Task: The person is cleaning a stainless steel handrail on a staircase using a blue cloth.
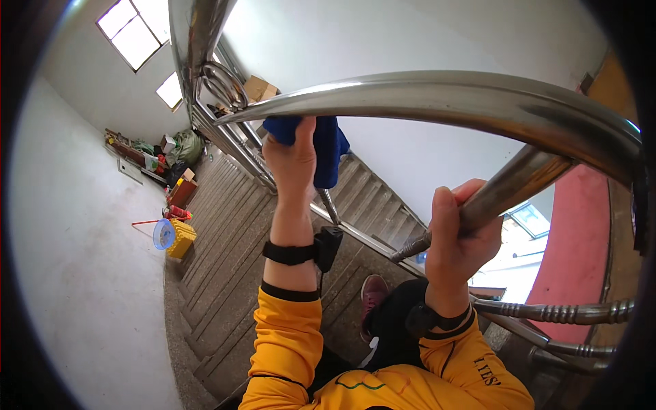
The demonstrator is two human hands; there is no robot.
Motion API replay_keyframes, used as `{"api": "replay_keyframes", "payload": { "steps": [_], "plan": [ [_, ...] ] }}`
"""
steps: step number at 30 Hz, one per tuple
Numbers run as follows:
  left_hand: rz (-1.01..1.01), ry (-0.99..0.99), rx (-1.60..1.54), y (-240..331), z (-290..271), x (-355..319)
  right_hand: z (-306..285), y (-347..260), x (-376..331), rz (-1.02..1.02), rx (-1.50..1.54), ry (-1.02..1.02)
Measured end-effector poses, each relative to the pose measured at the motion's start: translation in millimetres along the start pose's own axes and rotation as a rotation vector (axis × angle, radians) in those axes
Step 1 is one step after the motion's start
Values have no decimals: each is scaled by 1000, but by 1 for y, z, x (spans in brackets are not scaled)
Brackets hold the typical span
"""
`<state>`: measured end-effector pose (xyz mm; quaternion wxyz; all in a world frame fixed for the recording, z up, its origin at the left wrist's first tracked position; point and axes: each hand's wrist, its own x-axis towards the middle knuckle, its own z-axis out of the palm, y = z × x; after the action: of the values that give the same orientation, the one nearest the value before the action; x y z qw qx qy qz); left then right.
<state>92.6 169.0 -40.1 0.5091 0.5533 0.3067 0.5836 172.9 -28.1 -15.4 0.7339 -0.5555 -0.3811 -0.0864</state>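
Note:
A shiny metal stair handrail (pixel 410 92) arches across the upper middle of the view. Just beneath its left part, my left hand (pixel 292 158) is closed on a dark blue cloth (pixel 329 154), which hangs down beside the fingers and touches the rail's underside. Over on the right, my right hand (pixel 459 236) wraps round a slanting metal baluster (pixel 516 181) that meets the handrail above. Both my wrists carry black straps, with a small black box (pixel 329 247) on the left one.
Concrete stairs (pixel 225 225) descend on the left. Bags and clutter (pixel 184 152) lie at the bottom by the wall, along with a yellow crate (pixel 181 238) and a blue basin (pixel 163 234). More metal rails (pixel 560 313) run at lower right. A cardboard box (pixel 260 89) stands beyond the railing.

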Motion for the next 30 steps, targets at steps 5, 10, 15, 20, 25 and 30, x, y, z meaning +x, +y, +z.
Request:
{"api": "replay_keyframes", "payload": {
  "steps": [5, 10, 15, 20, 25, 30],
  "plan": [
    [-225, -522, -534, 4, -30, 17, 0, -1, 3, -22, 26, -1],
    [-218, -242, -318, -1, -15, 7, 2, -1, 3, 1, 15, -3],
    [88, -45, -83, -20, 6, 1, 5, -6, 2, 66, 91, 75],
    [186, 109, 19, -27, 10, 0, 4, -2, 1, -18, 32, 8],
    [-310, -351, -314, -14, -24, 14, 1, 0, 0, -26, 41, -1],
    [-345, -324, -170, -28, -18, 5, 1, 0, 1, -28, 42, 31]
  ]
}}
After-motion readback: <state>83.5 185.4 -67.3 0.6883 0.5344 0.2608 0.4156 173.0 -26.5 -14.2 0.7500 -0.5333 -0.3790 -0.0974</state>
